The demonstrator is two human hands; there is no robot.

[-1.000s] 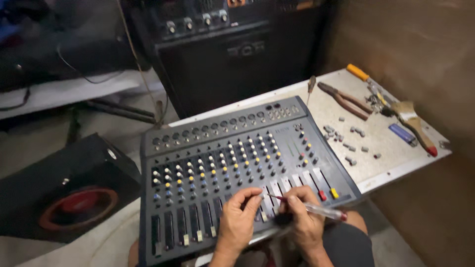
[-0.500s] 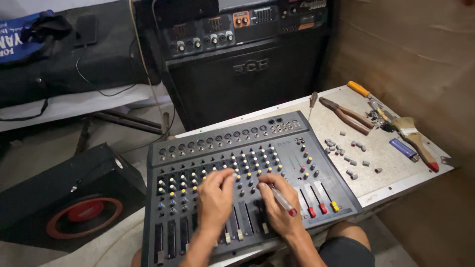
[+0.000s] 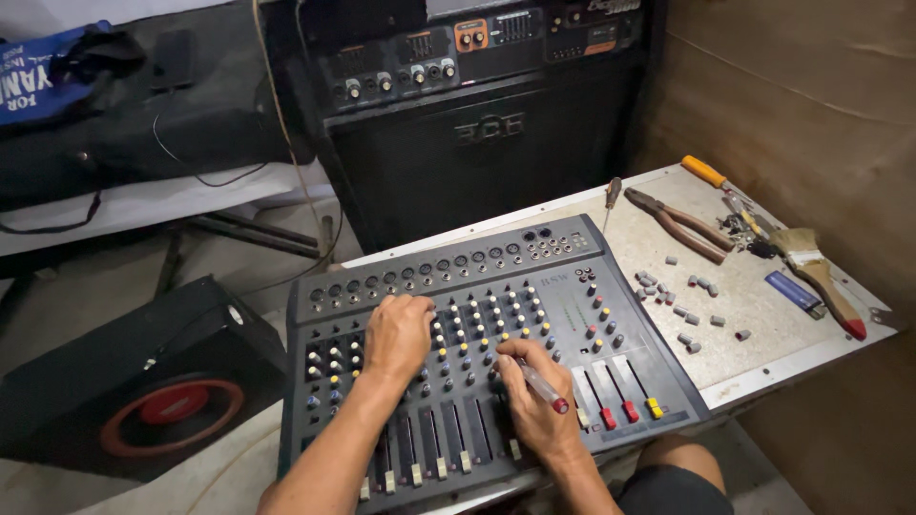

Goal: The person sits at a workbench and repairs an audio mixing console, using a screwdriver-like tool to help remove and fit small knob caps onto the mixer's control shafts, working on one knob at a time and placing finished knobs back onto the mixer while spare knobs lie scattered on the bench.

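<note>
Grey audio mixer (image 3: 572, 315) flat on table; clear red-tipped pen (image 3: 542, 385) tilted above faders

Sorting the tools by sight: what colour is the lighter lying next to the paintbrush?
The lighter is blue, seen clearly in the head view beside the paintbrush.

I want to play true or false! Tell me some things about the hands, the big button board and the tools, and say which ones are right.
1. The right hand holds a pen-like tool with a red tip. True.
2. The left hand rests on the knobs of the mixing board. True.
3. The pliers lie on top of the mixing board. False: they lie on the table, to its right.
4. The paintbrush is in the left hand. False: it lies on the table, near the blue lighter.
5. Small grey caps are scattered on the table. True.
</note>
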